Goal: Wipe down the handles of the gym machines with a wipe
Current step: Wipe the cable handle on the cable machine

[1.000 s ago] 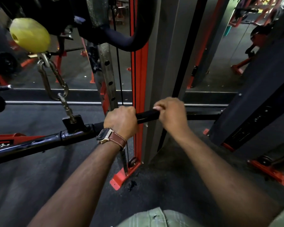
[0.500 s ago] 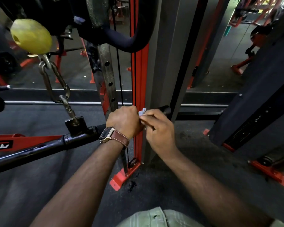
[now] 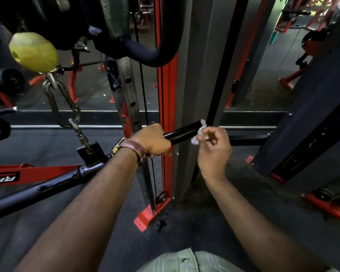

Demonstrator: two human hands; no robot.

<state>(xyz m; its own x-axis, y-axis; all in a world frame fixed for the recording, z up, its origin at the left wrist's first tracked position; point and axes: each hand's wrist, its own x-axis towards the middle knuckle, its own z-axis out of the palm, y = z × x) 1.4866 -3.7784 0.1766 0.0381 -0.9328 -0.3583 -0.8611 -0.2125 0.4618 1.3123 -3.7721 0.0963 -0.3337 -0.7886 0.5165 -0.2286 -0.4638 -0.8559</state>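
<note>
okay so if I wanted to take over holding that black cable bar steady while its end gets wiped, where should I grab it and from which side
Grip the black bar on the bare stretch between the left hand and the wipe, coming from above with an overhand wrap. It is a round bar lying roughly level, so fingers close around it easily. The right hand pinches the wipe at the bar's free end, so that end is best left clear.

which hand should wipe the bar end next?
Right. The right hand already pinches the wipe at the free end of the black bar; the left hand is clamped around the bar, steadying it.
</note>
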